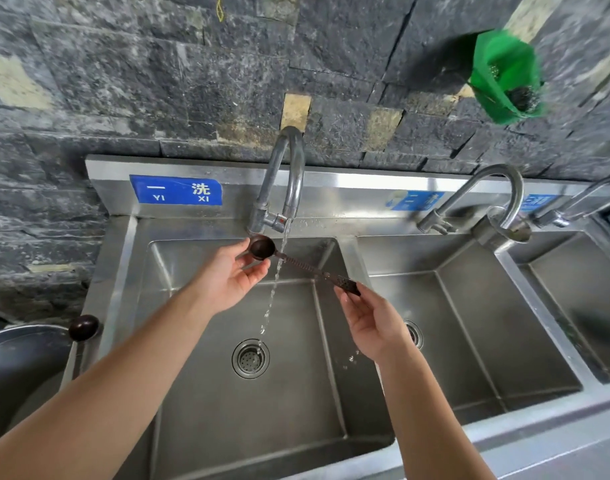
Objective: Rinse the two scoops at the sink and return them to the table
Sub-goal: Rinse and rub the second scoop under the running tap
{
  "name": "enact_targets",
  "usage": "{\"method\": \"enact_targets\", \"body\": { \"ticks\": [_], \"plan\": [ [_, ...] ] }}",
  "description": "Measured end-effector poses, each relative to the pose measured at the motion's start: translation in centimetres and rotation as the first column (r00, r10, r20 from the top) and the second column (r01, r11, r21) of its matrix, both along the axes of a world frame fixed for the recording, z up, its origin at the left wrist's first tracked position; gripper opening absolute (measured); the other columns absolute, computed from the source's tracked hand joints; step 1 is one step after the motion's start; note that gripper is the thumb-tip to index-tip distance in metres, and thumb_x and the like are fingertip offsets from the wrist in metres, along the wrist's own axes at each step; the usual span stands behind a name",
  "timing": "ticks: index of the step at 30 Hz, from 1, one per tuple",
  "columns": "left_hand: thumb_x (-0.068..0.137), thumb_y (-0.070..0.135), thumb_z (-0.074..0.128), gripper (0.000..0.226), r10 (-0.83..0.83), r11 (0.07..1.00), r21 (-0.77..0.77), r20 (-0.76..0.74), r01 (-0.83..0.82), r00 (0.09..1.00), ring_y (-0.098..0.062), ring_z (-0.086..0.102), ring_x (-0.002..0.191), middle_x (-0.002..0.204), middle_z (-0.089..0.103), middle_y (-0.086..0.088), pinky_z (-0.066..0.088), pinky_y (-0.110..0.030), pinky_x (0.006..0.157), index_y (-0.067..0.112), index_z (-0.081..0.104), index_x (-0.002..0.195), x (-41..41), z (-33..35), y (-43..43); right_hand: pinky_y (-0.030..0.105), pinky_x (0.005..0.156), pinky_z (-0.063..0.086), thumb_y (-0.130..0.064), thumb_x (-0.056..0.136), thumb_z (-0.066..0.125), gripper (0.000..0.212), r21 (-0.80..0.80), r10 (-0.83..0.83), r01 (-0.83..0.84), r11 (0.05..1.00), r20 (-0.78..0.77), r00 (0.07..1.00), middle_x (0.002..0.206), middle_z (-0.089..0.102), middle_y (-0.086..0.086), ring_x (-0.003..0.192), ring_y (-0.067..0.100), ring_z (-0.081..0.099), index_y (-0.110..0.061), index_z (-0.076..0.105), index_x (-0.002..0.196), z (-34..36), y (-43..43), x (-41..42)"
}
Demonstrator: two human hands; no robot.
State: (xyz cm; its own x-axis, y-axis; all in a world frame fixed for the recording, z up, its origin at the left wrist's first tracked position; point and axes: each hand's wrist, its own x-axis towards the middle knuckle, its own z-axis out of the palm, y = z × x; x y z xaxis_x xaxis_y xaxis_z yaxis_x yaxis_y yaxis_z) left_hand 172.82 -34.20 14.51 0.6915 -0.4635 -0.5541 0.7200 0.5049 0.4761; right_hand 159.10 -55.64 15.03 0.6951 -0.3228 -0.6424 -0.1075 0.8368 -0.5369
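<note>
A dark brown scoop with a long ridged handle is held level over the left sink basin. My left hand pinches its round bowl. My right hand grips the flat end of its handle. A thin stream of water falls from the faucet across the handle just right of the bowl and runs down to the drain. A second dark scoop rests on the sink's left rim, bowl end toward me.
Two more steel basins with their own faucets lie to the right. A blue label marks the backsplash. A green mesh bag hangs on the stone wall. A metal basin sits at far left.
</note>
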Motion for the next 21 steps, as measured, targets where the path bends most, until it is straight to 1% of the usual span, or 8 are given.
{"method": "enact_targets", "body": {
  "ticks": [3, 5, 8, 11, 14, 17, 19, 21],
  "plan": [
    [0.099, 0.018, 0.052, 0.033, -0.042, 0.999, -0.003, -0.014, 0.042, 0.999, -0.023, 0.061, 0.072, 0.098, 0.064, -0.015, 0.059, -0.025, 0.058, -0.003, 0.058, 0.124, -0.5, -0.4, -1.6, 0.026, 0.06, 0.062, -0.001, 0.092, 0.059, 0.011, -0.003, -0.031, 0.031, 1.0, 0.003, 1.0, 0.081, 0.075, 0.026, 0.075, 0.03, 0.076, 0.009, 0.064, 0.092, 0.2, -0.9, -1.6],
    [0.099, 0.018, 0.053, 0.027, -0.055, 0.998, 0.005, -0.024, 0.055, 0.998, -0.024, 0.06, 0.072, 0.096, 0.063, -0.014, 0.059, -0.025, 0.056, -0.002, 0.061, 0.114, -0.8, -0.8, -2.3, 0.026, 0.063, 0.063, -0.001, 0.093, 0.059, 0.012, 0.0, -0.035, 0.035, 0.999, -0.003, 0.999, 0.081, 0.075, 0.026, 0.075, 0.029, 0.076, 0.009, 0.064, 0.094, 0.2, -1.3, -2.4],
    [0.098, 0.019, 0.055, 0.02, -0.047, 0.999, 0.022, -0.043, 0.048, 0.998, -0.024, 0.06, 0.069, 0.086, 0.065, -0.014, 0.058, -0.025, 0.053, 0.0, 0.062, 0.1, -1.2, -1.3, -2.6, 0.025, 0.065, 0.063, 0.0, 0.092, 0.059, 0.011, 0.005, -0.03, 0.03, 1.0, -0.021, 0.999, 0.082, 0.075, 0.025, 0.075, 0.028, 0.076, 0.009, 0.062, 0.098, -0.2, -1.6, -3.5],
    [0.097, 0.023, 0.057, 0.021, -0.05, 0.997, 0.049, -0.054, 0.053, 0.997, -0.019, 0.056, 0.058, 0.074, 0.066, -0.009, 0.054, -0.025, 0.05, 0.004, 0.066, 0.098, -1.5, -1.7, -2.5, 0.026, 0.063, 0.063, 0.002, 0.089, 0.062, 0.01, 0.006, 0.008, -0.007, 1.0, -0.053, 0.999, 0.08, 0.074, 0.024, 0.073, 0.028, 0.076, 0.008, 0.063, 0.096, -1.0, -1.4, -4.5],
    [0.097, 0.031, 0.057, 0.027, -0.061, 0.994, 0.087, -0.032, 0.064, 0.998, -0.013, 0.047, 0.054, 0.081, 0.06, -0.004, 0.047, -0.025, 0.052, 0.011, 0.072, 0.106, -1.8, -2.0, -2.4, 0.028, 0.062, 0.063, 0.003, 0.084, 0.066, 0.011, -0.02, 0.102, -0.104, 0.994, -0.104, 0.989, 0.08, 0.073, 0.024, 0.07, 0.03, 0.075, 0.009, 0.065, 0.093, -2.2, -0.6, -5.5],
    [0.096, 0.039, 0.056, 0.036, -0.04, 0.991, 0.127, -0.019, 0.042, 0.999, -0.013, 0.044, 0.062, 0.092, 0.061, -0.004, 0.043, -0.028, 0.064, 0.016, 0.07, 0.12, -2.0, -2.1, -2.7, 0.034, 0.063, 0.063, 0.002, 0.076, 0.073, 0.022, -0.076, 0.226, -0.243, 0.967, -0.184, 0.957, 0.081, 0.071, 0.024, 0.072, 0.033, 0.073, 0.009, 0.066, 0.096, -3.6, 0.5, -6.5],
    [0.095, 0.042, 0.057, 0.039, -0.019, 0.991, 0.129, -0.03, 0.023, 0.999, -0.017, 0.049, 0.076, 0.101, 0.065, -0.005, 0.046, -0.032, 0.075, 0.016, 0.07, 0.12, -2.2, -2.2, -3.1, 0.036, 0.063, 0.062, -0.001, 0.069, 0.077, 0.031, -0.099, 0.326, -0.359, 0.928, -0.252, 0.911, 0.083, 0.073, 0.024, 0.075, 0.035, 0.073, 0.009, 0.067, 0.097, -4.4, 1.1, -7.1],
    [0.095, 0.045, 0.056, 0.037, -0.008, 0.996, 0.092, -0.048, 0.012, 0.999, -0.02, 0.054, 0.081, 0.097, 0.068, -0.007, 0.047, -0.035, 0.079, 0.016, 0.072, 0.112, -2.3, -2.2, -3.6, 0.037, 0.067, 0.061, -0.003, 0.07, 0.08, 0.035, -0.123, 0.433, -0.486, 0.865, -0.305, 0.848, 0.091, 0.074, 0.025, 0.081, 0.036, 0.074, 0.008, 0.067, 0.101, -5.0, 1.5, -7.5]
  ]
}}
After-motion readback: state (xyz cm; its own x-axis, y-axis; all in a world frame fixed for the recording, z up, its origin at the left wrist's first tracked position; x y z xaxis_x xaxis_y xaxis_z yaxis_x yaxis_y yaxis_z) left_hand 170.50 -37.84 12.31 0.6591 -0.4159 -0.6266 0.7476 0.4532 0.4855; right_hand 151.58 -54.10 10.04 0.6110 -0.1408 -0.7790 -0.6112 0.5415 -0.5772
